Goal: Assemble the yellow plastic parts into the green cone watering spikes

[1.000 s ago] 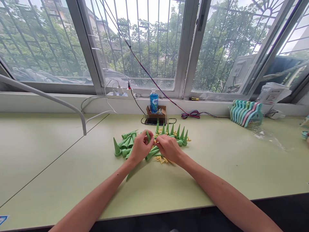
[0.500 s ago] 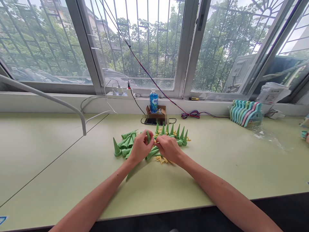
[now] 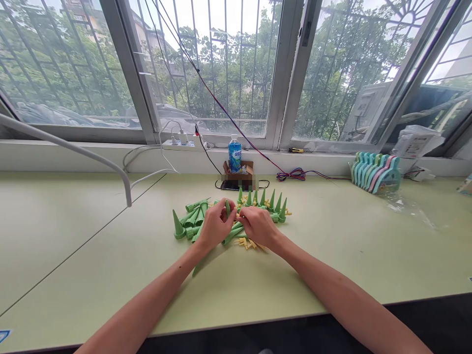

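At frame centre, the left hand [image 3: 216, 224] is pinching a green spike [image 3: 227, 208]; the right hand [image 3: 258, 224] is holding narrowed fingers beside it, contents unclear. Fitting is seemingly proceeding, next needing steady alignment.

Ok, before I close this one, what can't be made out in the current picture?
All in the head view:
1. Lower end of the tapered green plastic cone in the bare left hand: hidden by that hand.
2. Whatever the bare right hand may hold: hidden by that hand.
3. Flat black device: partly obscured by pixelation.
4. Blue-and-white printed label: cut off by the left edge.
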Action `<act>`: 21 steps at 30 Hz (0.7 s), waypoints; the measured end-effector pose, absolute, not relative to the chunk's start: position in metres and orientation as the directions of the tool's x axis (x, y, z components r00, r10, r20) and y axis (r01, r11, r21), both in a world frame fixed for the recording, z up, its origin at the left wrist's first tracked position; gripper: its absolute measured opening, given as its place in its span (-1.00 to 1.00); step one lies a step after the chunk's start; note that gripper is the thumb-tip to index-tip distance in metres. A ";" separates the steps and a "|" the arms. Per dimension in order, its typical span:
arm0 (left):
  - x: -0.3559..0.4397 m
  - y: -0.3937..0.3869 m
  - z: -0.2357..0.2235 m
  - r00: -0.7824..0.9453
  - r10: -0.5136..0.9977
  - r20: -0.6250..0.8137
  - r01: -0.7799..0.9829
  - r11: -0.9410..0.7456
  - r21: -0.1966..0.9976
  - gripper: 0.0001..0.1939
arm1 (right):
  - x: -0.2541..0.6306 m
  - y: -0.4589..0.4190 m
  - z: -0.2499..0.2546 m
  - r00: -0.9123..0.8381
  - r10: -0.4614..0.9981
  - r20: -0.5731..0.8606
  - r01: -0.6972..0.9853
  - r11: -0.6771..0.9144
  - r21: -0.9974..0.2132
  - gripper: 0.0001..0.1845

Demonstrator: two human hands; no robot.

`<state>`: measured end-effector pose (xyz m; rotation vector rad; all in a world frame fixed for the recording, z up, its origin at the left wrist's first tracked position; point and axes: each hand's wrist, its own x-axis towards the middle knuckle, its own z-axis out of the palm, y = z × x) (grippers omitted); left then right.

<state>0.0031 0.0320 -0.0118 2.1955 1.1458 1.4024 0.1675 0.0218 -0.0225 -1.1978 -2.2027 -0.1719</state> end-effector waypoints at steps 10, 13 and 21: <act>0.003 0.033 -0.012 0.210 0.767 0.607 0.470 -0.623 0.625 -0.88 | 0.169 0.025 -0.025 -0.383 0.719 0.580 0.774 0.593 -0.223 -0.73; 0.003 0.033 -0.013 0.207 0.766 0.608 0.464 -0.624 0.629 -0.88 | 0.169 0.025 -0.026 -0.377 0.719 0.583 0.770 0.593 -0.234 -0.73; 0.004 0.033 -0.013 0.200 0.761 0.617 0.466 -0.628 0.623 -0.89 | 0.167 0.024 -0.026 -0.370 0.717 0.591 0.751 0.605 -0.263 -0.74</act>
